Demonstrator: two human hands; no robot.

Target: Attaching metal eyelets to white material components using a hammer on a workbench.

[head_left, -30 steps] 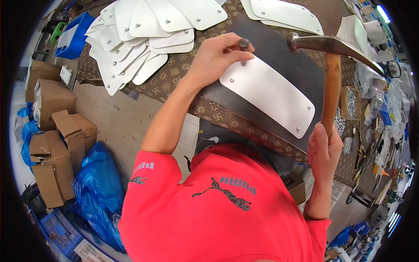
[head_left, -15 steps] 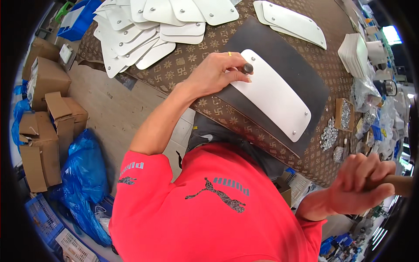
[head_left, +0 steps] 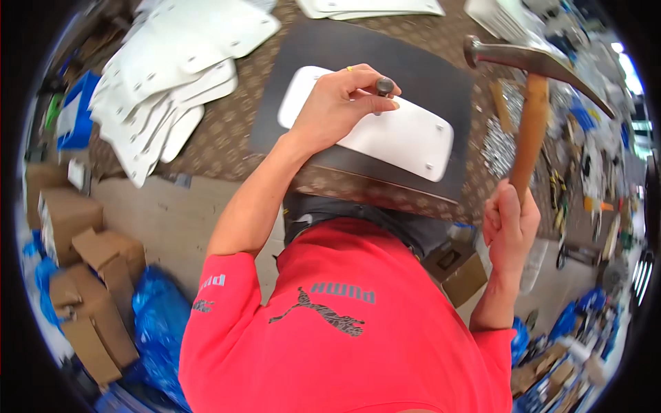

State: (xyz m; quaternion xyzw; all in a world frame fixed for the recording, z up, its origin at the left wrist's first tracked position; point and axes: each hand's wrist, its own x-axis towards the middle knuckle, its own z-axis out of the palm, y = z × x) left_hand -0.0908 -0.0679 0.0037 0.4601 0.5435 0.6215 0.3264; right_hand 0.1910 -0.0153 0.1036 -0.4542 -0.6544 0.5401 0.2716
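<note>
My left hand (head_left: pixel 334 110) is closed round a short dark metal punch (head_left: pixel 384 87), held upright over a white curved panel (head_left: pixel 406 134). Round metal studs sit near the panel's right-hand corners; my hand partly covers its left part. Under the panel lies a dark flat mat (head_left: pixel 427 76) on the patterned tabletop. To the right, my right hand (head_left: pixel 511 217) grips the wooden handle of a hammer (head_left: pixel 531 131). Its metal head is raised, apart from the punch and the panel.
Many studded white panels (head_left: pixel 186 48) overlap at the table's far left, with more panels (head_left: pixel 379 7) at the far edge. Loose metal studs (head_left: pixel 497 144) lie right of the mat. Cardboard boxes (head_left: pixel 96 310) and a blue plastic bag (head_left: pixel 158 316) stand on the floor at left.
The hammer has come fully into view, its head now up beside the mat, as my right hand turned upright. My left hand keeps the punch over the panel. The whole view has shifted.
</note>
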